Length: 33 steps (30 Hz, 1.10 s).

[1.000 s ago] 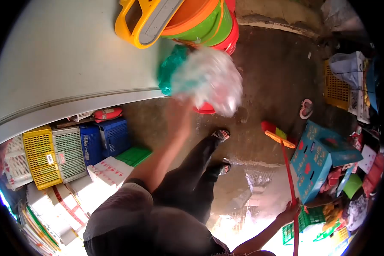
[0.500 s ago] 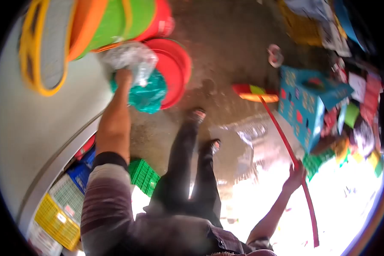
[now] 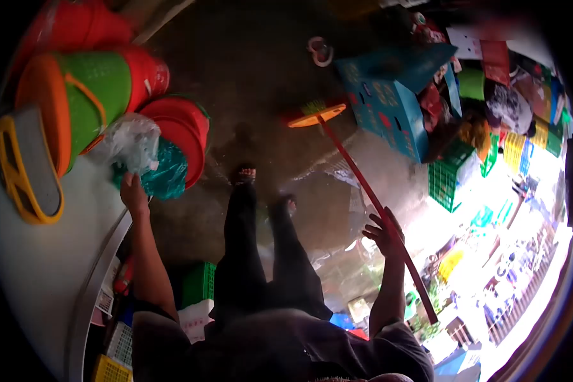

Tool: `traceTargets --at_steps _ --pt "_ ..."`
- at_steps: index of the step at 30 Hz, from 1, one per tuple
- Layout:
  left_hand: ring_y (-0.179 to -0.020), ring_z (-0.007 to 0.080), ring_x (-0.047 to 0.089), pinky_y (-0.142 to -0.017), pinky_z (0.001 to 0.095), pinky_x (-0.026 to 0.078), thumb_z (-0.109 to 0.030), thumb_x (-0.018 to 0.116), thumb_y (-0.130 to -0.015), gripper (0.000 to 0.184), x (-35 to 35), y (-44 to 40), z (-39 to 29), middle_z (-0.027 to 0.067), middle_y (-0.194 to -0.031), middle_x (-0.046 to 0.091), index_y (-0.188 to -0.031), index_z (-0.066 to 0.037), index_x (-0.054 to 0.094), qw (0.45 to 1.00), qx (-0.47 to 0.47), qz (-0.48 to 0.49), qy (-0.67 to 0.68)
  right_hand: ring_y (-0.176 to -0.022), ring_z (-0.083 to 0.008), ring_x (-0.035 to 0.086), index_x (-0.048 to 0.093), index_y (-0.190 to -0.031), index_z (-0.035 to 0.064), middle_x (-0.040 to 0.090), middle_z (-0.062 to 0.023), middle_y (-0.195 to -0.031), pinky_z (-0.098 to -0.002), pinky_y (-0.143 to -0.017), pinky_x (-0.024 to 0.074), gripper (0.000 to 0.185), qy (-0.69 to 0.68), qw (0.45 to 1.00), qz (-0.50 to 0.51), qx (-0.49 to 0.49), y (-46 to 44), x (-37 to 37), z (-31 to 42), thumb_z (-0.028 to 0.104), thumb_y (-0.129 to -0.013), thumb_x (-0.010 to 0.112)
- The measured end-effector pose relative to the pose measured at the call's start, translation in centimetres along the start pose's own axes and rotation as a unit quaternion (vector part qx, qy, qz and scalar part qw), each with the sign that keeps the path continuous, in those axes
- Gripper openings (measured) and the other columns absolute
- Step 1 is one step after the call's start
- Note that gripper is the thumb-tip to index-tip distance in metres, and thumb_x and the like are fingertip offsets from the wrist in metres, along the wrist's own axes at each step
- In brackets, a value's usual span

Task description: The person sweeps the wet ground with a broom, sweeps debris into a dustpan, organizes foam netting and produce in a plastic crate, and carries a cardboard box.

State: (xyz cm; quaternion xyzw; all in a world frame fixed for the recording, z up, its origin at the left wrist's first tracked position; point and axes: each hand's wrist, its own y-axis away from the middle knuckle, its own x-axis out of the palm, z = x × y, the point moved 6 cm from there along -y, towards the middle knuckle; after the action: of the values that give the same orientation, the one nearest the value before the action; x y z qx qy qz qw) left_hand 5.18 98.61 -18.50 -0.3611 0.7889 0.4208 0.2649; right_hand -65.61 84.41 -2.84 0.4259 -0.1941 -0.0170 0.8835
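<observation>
At the left, my left hand (image 3: 134,191) is closed on the lower end of a clear plastic bag (image 3: 130,141). Right beside it, a green plastic bag (image 3: 165,170) hangs against a red basin (image 3: 188,130). My right hand (image 3: 386,232) touches the red handle of a broom (image 3: 356,169), with the stick resting by the thumb side and several fingers spread apart. The orange broom head (image 3: 317,116) is on the wet floor near the blue box.
Green and orange bucket (image 3: 95,105) and a yellow-framed grey object (image 3: 28,162) stand on the white surface (image 3: 51,274) at left. A blue printed carton (image 3: 388,111), a green crate (image 3: 452,175) and mixed goods line the right. A green crate (image 3: 200,283) sits near my legs.
The view has turned and moved. My left hand has brought the clear bag down beside the green bag. My right hand's fingers have spread from their grip on the broom handle.
</observation>
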Motion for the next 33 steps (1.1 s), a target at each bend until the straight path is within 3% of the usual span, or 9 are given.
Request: traceTargets --at_steps 1,4,5,10,20,26,31,32,33 --pt "-0.109 0.0312 0.058 -0.094 0.0386 0.042 -0.026 0.057 -0.092 0.038 0.5 1.0 1.3 0.0183 -0.117 0.061 -0.116 0.003 0.058 0.999 0.031 -0.008 -0.015 -0.090 -0.0388 0.067 0.031 -0.144 0.0037 0.056 -0.0290 -0.122 -0.0488 -0.076 0.0581 0.050 0.045 0.995 -0.081 0.031 0.1 -2.7 -0.8 0.019 -0.098 0.045" --pt "-0.112 0.0280 0.057 -0.098 0.0382 0.041 -0.027 0.057 -0.093 0.038 3.7 5.6 3.7 0.0144 -0.119 0.061 -0.120 0.000 0.058 0.995 0.073 0.056 -0.047 -0.082 -0.0372 0.068 0.032 -0.143 0.0032 0.056 -0.0289 -0.122 -0.0479 -0.073 0.0593 0.050 0.048 0.981 -0.075 0.173 -0.8 -4.7 -2.2 0.019 -0.097 0.046" --pt "-0.114 0.0280 0.056 -0.099 0.0393 0.041 -0.029 0.057 -0.094 0.041 4.8 7.6 4.1 0.0149 -0.120 0.061 -0.123 0.000 0.057 0.991 0.078 0.092 -0.058 -0.068 -0.0282 0.067 0.036 -0.141 0.0004 0.062 -0.0236 -0.108 -0.0388 -0.063 0.0594 0.051 0.052 0.974 -0.110 0.191 -0.7 -1.0 -1.3 0.014 -0.094 0.051" --pt "-0.111 0.0227 0.056 -0.095 0.0366 0.043 -0.034 0.059 -0.093 0.046 9.3 16.7 12.0 0.0117 -0.119 0.060 -0.125 -0.001 0.056 0.942 -0.117 0.313 0.024 -0.051 -0.0129 0.057 0.039 -0.139 -0.0046 0.062 -0.0086 -0.079 -0.0262 -0.047 0.0490 0.054 0.250 0.952 -0.049 0.168 -1.9 -4.0 -2.1 0.010 -0.089 0.054" --pt "-0.073 0.0105 0.056 -0.063 0.0280 0.044 -0.027 0.061 -0.090 0.028 7.0 29.1 17.6 0.0010 -0.086 0.060 -0.109 -0.007 0.063 0.933 -0.192 0.305 0.006 -0.053 -0.0113 0.056 0.047 -0.134 -0.0013 0.057 -0.0028 -0.074 -0.0247 -0.047 0.0481 0.048 0.238 0.965 0.095 0.061 -12.9 -12.3 -1.9 0.016 -0.091 0.058" --pt "-0.064 0.0088 0.053 -0.055 0.0239 0.041 -0.029 0.061 -0.091 0.027 10.0 34.4 8.7 -0.0003 -0.082 0.060 -0.108 -0.008 0.062 0.940 -0.188 0.283 -0.038 -0.052 -0.0116 0.055 0.052 -0.128 0.0009 0.057 -0.0026 -0.072 -0.0273 -0.046 0.0497 0.042 0.212 0.961 -0.044 0.169 3.3 -32.5 -7.1 0.016 -0.089 0.059" --pt "-0.079 0.0105 0.058 -0.063 0.0273 0.048 -0.024 0.064 -0.090 0.029 17.5 36.2 1.6 0.0041 -0.092 0.063 -0.113 -0.007 0.059 0.948 -0.072 0.305 -0.066 -0.056 -0.0148 0.058 0.058 -0.105 0.0025 0.057 -0.0032 -0.071 -0.0356 -0.045 0.0525 0.020 0.201 0.936 -0.126 0.259 17.5 -49.6 -12.4 0.014 -0.089 0.059" --pt "-0.079 0.0114 0.059 -0.067 0.0275 0.049 -0.024 0.065 -0.090 0.029 19.1 36.9 0.5 0.0041 -0.092 0.063 -0.113 -0.007 0.059 0.951 -0.031 0.302 -0.050 -0.054 -0.0152 0.057 0.058 -0.097 0.0028 0.057 -0.0037 -0.070 -0.0355 -0.045 0.0528 0.014 -0.021 0.962 -0.125 0.240 19.9 -53.4 -14.2 0.012 -0.088 0.059" --pt "-0.080 0.0124 0.060 -0.070 0.0277 0.050 -0.024 0.065 -0.090 0.030 20.2 37.5 -0.4 0.0041 -0.091 0.064 -0.113 -0.007 0.059 0.955 0.009 0.295 -0.034 -0.049 -0.0161 0.056 0.058 -0.090 0.0029 0.057 -0.0038 -0.067 -0.0345 -0.043 0.0522 0.009 0.068 0.964 -0.143 0.213 22.0 -57.6 -15.4 0.011 -0.087 0.060"
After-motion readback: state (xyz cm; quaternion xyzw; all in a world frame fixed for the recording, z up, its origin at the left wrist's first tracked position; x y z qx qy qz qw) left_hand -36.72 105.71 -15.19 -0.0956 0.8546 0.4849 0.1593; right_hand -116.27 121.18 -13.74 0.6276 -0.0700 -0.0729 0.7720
